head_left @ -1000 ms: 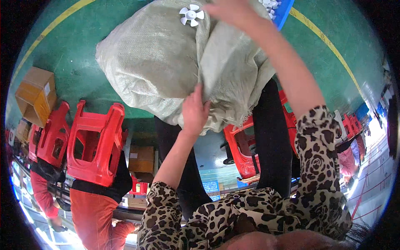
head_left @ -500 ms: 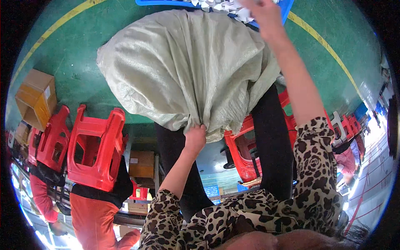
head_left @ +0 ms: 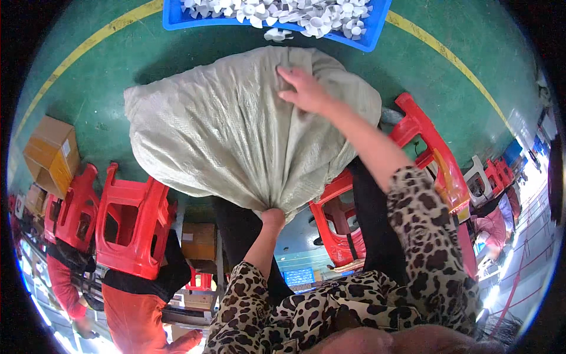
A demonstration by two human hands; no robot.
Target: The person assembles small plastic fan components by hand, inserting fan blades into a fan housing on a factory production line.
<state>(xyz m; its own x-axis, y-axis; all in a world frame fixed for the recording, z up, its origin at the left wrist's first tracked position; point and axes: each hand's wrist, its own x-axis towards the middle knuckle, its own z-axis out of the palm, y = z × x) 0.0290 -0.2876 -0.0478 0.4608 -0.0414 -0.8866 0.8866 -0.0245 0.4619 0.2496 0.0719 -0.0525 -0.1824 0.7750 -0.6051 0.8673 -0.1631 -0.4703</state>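
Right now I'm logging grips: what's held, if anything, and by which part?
The left hand grips the pale sack by its gathered near end; the right hand holds nothing.

Yellow-lined green floor (head_left: 97,109) and a blue crate (head_left: 172,19) of white fan wheels (head_left: 315,25) show a factory workshop.

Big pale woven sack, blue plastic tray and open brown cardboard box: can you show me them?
Big pale woven sack (head_left: 218,127), head view: its creased middle.
Blue plastic tray (head_left: 191,23), head view: its near wall.
Open brown cardboard box (head_left: 50,135), head view: its upper panel.
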